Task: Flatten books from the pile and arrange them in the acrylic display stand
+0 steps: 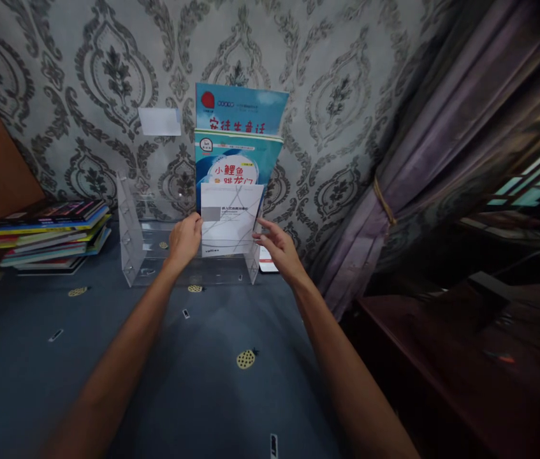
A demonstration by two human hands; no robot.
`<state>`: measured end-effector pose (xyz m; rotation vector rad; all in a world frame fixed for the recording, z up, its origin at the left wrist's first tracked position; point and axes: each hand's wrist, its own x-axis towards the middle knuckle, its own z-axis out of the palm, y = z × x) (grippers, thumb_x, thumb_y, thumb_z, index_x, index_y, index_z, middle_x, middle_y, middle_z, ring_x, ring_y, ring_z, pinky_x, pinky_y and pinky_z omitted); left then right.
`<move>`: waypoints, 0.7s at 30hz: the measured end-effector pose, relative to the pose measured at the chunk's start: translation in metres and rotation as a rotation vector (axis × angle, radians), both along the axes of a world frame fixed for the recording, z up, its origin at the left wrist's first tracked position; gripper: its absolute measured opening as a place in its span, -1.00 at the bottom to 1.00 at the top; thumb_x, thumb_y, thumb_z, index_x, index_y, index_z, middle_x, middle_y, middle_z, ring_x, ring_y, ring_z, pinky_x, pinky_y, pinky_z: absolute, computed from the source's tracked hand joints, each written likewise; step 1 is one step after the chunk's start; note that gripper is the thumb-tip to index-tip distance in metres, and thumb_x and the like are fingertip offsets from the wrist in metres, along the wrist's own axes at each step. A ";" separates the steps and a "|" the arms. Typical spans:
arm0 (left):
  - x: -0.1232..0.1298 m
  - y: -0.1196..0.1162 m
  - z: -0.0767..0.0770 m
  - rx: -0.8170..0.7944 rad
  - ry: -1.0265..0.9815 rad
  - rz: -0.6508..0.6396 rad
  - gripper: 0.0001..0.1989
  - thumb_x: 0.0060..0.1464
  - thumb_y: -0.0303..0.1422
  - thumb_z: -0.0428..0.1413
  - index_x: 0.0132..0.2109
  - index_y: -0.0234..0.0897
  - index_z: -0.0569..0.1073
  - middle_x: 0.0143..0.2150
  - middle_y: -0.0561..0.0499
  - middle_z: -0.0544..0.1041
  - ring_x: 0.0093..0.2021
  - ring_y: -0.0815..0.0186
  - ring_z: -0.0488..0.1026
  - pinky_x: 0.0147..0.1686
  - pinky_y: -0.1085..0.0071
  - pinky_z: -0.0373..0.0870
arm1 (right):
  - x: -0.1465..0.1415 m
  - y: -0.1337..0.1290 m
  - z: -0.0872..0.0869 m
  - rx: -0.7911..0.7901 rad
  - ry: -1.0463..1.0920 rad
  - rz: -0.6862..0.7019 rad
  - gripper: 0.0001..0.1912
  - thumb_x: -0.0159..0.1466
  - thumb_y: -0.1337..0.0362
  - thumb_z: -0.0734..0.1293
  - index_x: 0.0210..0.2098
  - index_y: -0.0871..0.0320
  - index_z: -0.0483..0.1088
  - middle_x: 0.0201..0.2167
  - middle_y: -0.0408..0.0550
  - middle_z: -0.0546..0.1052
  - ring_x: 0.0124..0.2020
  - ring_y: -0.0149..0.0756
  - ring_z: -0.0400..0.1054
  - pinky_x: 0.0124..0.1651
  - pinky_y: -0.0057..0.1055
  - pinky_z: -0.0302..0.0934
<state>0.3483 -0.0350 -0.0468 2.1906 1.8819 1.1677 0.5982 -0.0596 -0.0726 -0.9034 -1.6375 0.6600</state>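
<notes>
Forearms [131,347] reach over the desk [193,395] to the clear rack [130,236]. White booklet [231,226] upright at rack's right end, in front of two blue books [270,153]. Left hand [186,239] clamped on booklet's left edge. Right hand [279,247]: thumb and fingers apart at its right edge, can't tell if touching. Book stack [54,236] left of rack, curtain [360,236] to its right.

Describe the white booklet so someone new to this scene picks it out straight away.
In front of the patterned wall, a clear rack stands on the blue-grey tablecloth. Upright at the rack's right end, between the left hand and right hand, is the white booklet. It is frontmost, its top edge lowest; the taller books behind it have blue covers.
</notes>
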 end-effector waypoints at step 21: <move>-0.001 0.005 -0.003 0.026 -0.027 -0.118 -0.73 0.32 -0.30 -0.13 -0.24 -0.20 0.43 -0.39 -0.02 0.54 -0.28 0.19 0.49 -0.21 0.37 0.29 | 0.006 -0.001 0.004 0.012 0.073 -0.017 -0.54 0.28 0.13 0.30 0.15 0.07 0.40 0.15 0.08 0.48 -0.02 -0.13 0.49 0.06 -0.10 0.42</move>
